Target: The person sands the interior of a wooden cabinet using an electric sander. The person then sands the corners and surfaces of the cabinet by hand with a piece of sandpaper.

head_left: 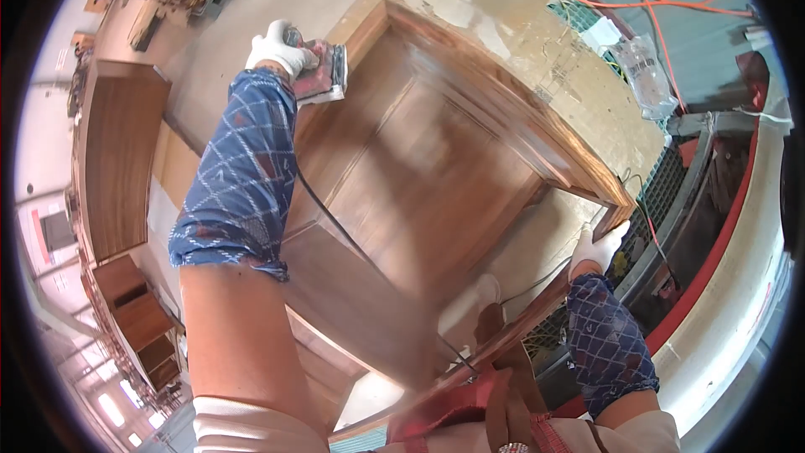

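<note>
Wooden frame (547, 120) between gloved hands (597, 248); left (279, 50) grips sander (315, 82).

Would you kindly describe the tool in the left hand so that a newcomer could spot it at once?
Start with the large brown wooden frame filling the middle of the picture. At its upper-left edge, the white-gloved left hand grips a sander. Its dull-red body over a flat, pale-edged pad sets it apart from the brown wood beside it.
</note>
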Tool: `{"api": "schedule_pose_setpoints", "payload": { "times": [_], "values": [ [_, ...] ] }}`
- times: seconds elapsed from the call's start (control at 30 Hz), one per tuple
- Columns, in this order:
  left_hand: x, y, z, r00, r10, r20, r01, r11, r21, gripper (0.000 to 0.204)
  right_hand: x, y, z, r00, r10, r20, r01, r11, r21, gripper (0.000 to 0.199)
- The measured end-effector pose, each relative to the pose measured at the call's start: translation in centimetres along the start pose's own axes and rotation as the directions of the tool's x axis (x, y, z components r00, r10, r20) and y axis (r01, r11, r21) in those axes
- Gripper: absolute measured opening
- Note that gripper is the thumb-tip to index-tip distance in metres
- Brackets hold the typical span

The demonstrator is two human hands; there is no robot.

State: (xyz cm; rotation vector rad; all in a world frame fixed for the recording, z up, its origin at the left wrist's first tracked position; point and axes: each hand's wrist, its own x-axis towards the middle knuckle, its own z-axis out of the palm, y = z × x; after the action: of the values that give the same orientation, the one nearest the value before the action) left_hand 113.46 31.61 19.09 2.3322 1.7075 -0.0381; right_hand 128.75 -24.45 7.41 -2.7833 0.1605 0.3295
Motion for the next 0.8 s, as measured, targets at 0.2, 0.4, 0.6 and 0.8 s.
{"api": "schedule_pose_setpoints", "payload": {
  "times": [0.2, 0.4, 0.6, 0.8],
  "values": [
    [2.0, 10.0, 0.6, 0.989, 0.134, 0.055, -0.135, 0.991, 0.014, 0.087, -0.6, -1.1, -1.5, 1.000, 0.007, 0.006, -0.007, 0.999, 0.039, 0.093],
    [-2.1, 15.0, 1.5, 0.905, 0.403, 0.136, -0.418, 0.901, 0.114, 0.088, 0.0, 0.8, 0.0, 0.991, -0.064, -0.119, 0.070, 0.996, 0.048, 0.095],
    [-11.8, 21.1, 3.5, 0.850, 0.499, 0.168, -0.524, 0.832, 0.182, 0.079, -0.2, -0.1, -0.8, 0.965, -0.179, -0.194, 0.155, 0.979, -0.135, 0.104],
    [-22.2, 25.7, 6.5, 0.717, 0.680, 0.153, -0.695, 0.716, 0.069, 0.062, 0.4, 0.7, -0.2, 1.000, 0.011, 0.014, -0.013, 0.988, 0.153, 0.099]
  ]
}}
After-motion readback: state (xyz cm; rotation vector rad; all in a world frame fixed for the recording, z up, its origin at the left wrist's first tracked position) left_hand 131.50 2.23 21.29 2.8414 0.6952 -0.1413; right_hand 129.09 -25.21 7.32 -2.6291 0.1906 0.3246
